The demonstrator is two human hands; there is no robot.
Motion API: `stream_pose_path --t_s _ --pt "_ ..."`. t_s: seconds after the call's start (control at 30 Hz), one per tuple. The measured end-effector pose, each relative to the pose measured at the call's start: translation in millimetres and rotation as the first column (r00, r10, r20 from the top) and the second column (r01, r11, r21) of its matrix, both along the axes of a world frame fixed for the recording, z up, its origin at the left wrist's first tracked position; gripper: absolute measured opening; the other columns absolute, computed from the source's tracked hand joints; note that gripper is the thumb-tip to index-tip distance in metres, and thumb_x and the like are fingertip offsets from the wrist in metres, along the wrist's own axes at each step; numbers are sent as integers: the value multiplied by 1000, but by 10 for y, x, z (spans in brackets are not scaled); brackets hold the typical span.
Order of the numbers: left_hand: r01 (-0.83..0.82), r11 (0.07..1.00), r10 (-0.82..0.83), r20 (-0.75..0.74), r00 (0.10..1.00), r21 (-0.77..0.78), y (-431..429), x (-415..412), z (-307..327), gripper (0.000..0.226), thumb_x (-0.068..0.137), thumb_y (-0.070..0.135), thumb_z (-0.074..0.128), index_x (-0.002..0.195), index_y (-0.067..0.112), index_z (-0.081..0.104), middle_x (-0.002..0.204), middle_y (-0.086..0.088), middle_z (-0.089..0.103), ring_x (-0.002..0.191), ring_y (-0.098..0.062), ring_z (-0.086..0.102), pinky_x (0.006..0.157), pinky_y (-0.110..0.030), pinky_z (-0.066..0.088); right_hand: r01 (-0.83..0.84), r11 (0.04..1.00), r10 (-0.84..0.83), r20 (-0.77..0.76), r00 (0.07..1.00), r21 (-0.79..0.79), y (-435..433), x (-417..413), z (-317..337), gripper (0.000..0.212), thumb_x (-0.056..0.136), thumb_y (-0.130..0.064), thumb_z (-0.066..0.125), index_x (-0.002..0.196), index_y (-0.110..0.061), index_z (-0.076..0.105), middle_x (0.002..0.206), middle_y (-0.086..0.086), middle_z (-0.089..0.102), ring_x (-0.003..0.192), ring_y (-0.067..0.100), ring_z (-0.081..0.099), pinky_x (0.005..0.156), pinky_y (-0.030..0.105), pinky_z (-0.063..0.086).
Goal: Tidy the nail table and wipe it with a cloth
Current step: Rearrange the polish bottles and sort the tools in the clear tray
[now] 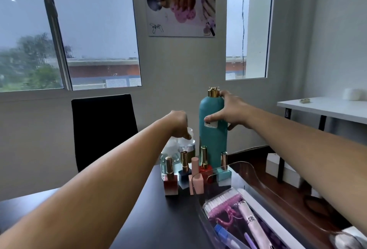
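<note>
A tall teal pump bottle [212,145] with a gold top stands at the far edge of the dark nail table [143,205]. My right hand [228,111] wraps around its upper part, thumb on the front label. My left hand [178,123] reaches down with closed fingers onto the top of a clear glass pump bottle [186,146] just left of the teal one. In front of them stand several small nail polish bottles [195,175] with gold and pink caps.
A clear plastic organiser tray [248,171] at the front right holds a pink brush [222,201], a pink pen-like tool and other nail tools. A black chair [103,129] stands behind the table. A white side table [321,109] is at the right.
</note>
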State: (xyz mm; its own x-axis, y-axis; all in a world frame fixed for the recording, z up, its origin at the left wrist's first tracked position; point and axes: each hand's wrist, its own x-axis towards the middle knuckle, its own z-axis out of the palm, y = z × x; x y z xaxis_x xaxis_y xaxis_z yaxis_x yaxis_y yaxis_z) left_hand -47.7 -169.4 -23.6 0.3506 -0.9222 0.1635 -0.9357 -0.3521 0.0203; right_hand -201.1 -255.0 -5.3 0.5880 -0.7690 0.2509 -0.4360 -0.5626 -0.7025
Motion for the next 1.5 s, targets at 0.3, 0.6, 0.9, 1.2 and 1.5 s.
stream_pose_path --t_s 0.3,0.6,0.9,1.2,1.5 --pt "64 997 -65 -23 998 -38 -111 -12 -17 52 80 34 70 122 6 60 125 -7 62 111 -24 57 93 -31 44 18 1000 -18 -13 1000 -8 -176 159 -20 89 70 -28 81 140 -24 26 129 12 43 113 34 50 74 52 58" --pt "66 996 -70 -82 994 -57 -186 92 -54 52 77 30 74 123 12 60 125 -5 62 111 -23 57 94 -29 42 -15 1000 15 -6 1000 12 -285 233 -42 83 71 -28 79 136 -25 28 125 12 45 110 34 52 75 52 57" --pt "78 995 -85 -101 991 -64 -146 92 -104 53 82 30 69 129 13 54 132 -6 57 118 -23 53 98 -31 39 -22 999 23 -10 1000 27 -286 227 -56 85 72 -29 79 139 -26 26 128 11 44 111 33 52 77 51 57" --pt "31 986 -60 -174 983 -162 485 108 22 63 77 46 69 132 21 49 134 -5 55 118 -21 54 101 -33 38 111 977 -122 -47 991 -180 -42 -277 -179 61 70 -44 78 117 -14 54 117 9 59 99 24 59 82 42 56" --pt "-47 971 5 -174 985 -234 770 140 -279 48 76 37 72 120 22 59 122 -2 62 112 -22 54 94 -31 43 -229 969 183 -359 915 -90 347 -420 -423 24 77 -26 76 101 -22 71 90 -8 69 86 7 66 79 24 55"
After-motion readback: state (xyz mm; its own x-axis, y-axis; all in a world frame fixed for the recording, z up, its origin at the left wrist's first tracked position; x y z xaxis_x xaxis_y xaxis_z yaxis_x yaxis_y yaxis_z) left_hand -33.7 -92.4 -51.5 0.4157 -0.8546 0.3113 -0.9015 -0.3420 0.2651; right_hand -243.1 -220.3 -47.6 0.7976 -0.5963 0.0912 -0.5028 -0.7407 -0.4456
